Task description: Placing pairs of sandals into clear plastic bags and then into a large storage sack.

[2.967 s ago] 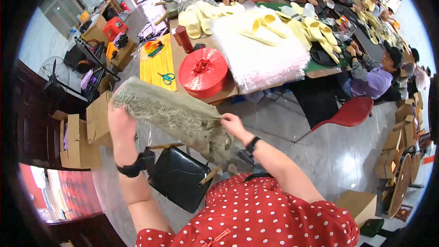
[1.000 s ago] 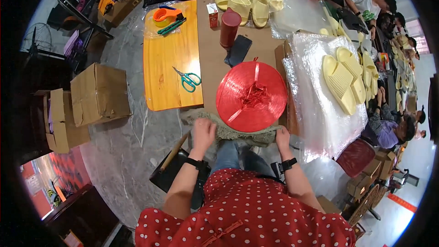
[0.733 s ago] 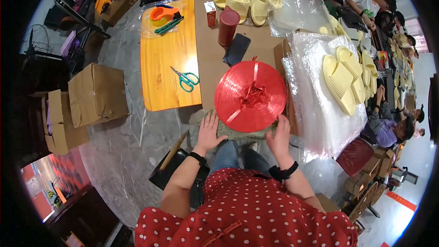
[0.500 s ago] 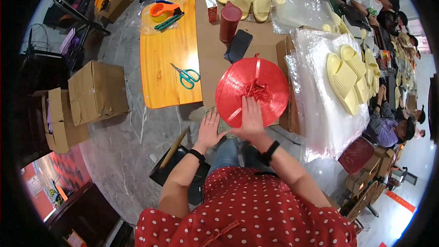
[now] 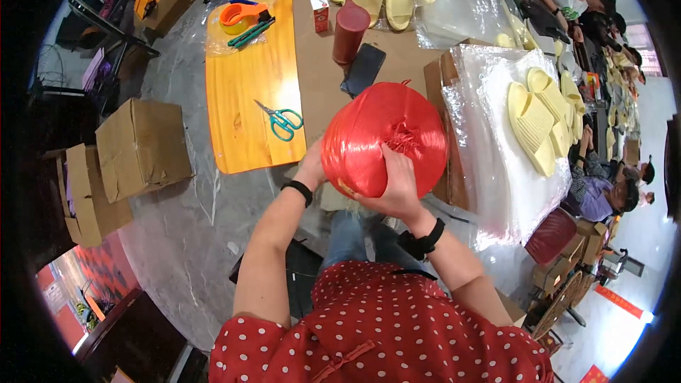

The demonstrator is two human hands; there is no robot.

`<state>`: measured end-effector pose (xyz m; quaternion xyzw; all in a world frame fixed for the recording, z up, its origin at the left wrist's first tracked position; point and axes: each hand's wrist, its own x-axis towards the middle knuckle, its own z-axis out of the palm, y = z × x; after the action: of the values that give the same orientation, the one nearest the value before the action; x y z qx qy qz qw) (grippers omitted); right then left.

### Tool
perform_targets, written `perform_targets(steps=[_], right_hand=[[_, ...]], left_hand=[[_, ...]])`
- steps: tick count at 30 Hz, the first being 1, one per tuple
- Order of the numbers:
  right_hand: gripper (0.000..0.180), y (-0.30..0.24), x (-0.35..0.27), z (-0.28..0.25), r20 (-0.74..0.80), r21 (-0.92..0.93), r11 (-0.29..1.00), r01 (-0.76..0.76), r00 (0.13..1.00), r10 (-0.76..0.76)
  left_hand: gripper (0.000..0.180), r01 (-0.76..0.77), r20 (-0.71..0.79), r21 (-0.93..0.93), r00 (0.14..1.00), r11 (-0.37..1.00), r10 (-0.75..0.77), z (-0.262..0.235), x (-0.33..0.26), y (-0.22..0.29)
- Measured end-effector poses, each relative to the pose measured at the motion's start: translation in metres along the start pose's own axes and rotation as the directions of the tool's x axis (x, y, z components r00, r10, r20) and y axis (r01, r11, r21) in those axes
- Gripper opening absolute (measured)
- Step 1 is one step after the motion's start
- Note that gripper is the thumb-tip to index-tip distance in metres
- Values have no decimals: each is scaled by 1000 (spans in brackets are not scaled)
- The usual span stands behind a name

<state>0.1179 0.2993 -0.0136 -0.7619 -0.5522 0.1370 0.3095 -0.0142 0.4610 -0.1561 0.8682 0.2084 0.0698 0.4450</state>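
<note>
Head view: left hand (image 5: 312,168) against the left side of the red roll (image 5: 362,135), fingers hidden, grip can't be told. Right hand (image 5: 399,190) clamped on its near side, thumb on the top face by the middle. Vs. half a second ago: roll gone from flat to tilted, left hand moved up from lying flat beside it. Roll at near edge of brown table (image 5: 318,96); round face, axis through its middle leaning right.

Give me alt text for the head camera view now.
A person's left hand and right hand hold a shiny red roll. To its left, scissors lie on a yellow tabletop; to its right, yellow slippers rest on clear plastic sheets.
</note>
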Motion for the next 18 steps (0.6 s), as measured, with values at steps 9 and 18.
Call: perform_targets(steps=[9, 18], right_hand=[[102, 5, -21, 37, 14, -25, 999, -20, 1000, 20], [104, 7, -39, 58, 121, -61, 997, 40, 992, -32]], left_hand=[[47, 68, 149, -259, 988, 964, -30, -44, 37, 2], [44, 150, -176, -55, 972, 987, -157, -57, 10, -54]])
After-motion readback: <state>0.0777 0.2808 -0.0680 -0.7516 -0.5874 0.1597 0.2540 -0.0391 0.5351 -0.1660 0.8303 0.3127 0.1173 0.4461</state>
